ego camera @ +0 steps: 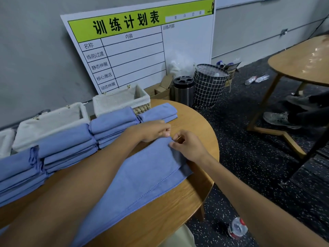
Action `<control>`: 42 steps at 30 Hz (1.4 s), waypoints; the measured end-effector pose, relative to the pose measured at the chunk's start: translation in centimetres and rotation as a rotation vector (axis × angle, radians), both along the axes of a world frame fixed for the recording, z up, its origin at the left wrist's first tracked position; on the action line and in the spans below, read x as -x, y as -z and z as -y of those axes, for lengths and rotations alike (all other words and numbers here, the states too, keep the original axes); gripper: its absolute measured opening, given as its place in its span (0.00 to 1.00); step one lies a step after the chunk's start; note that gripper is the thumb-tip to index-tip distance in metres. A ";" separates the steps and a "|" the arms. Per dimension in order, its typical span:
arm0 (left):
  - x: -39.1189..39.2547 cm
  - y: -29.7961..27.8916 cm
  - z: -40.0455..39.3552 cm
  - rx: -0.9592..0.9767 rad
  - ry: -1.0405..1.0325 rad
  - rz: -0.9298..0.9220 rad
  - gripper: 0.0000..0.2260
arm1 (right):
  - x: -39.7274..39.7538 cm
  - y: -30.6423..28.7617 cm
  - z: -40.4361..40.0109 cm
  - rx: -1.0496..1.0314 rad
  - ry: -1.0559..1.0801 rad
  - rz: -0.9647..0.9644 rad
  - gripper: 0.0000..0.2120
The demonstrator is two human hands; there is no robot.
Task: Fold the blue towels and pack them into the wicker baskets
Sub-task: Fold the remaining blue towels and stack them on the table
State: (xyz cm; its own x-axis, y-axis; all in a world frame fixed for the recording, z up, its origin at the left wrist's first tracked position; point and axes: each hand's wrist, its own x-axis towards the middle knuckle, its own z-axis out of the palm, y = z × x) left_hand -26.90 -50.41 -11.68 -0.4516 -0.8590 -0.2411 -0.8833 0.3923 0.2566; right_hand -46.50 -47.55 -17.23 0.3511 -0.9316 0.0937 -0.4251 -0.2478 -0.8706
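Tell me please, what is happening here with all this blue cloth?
A person is folding blue towels on a round wooden table. The left hand and right hand both pinch the far corner of a half-folded towel lying flat in front of them. Stacks of folded towels wait along the table's back, before the lined wicker baskets. What shows of the baskets' inside holds no towel yet.

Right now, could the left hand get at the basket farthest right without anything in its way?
Probably yes. The left hand pinches the towel corner near that basket; only low folded stacks lie between, and its top is open.
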 end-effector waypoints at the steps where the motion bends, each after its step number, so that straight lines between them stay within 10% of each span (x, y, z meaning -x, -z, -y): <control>1: 0.0 -0.2 0.0 0.026 0.005 0.015 0.08 | -0.1 -0.3 0.1 -0.022 0.008 0.027 0.09; 19: 2.7 1.9 -11.1 0.334 -0.174 -0.373 0.07 | 2.1 -1.6 -2.1 -0.140 0.053 0.170 0.04; 42: 1.5 7.0 -21.6 0.865 -0.340 0.034 0.09 | 2.1 -0.8 -4.1 0.290 0.090 -0.332 0.06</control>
